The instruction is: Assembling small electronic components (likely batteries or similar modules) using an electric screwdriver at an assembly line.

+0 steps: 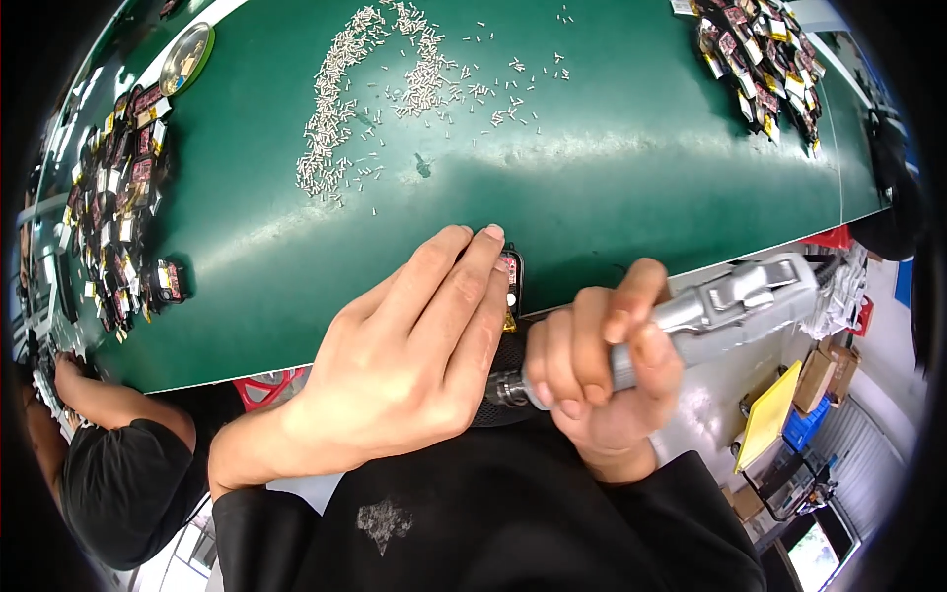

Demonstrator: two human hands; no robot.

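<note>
My left hand reaches over the table's near edge, its fingers pressed together against a small black electronic housing. The housing shows a reddish circuit board and a yellow strip; my fingers cover its left part, and my thumb is hidden. My right hand is wrapped round a grey electric screwdriver. The tool lies slanted, its dark chuck pointing left, below the housing and close to my left hand. Its tip cannot be seen behind my left hand.
Many small silvery screws lie scattered across the green table. Similar housings are heaped at left and far right; one housing sits apart. A round dish stands far left. A co-worker sits at left.
</note>
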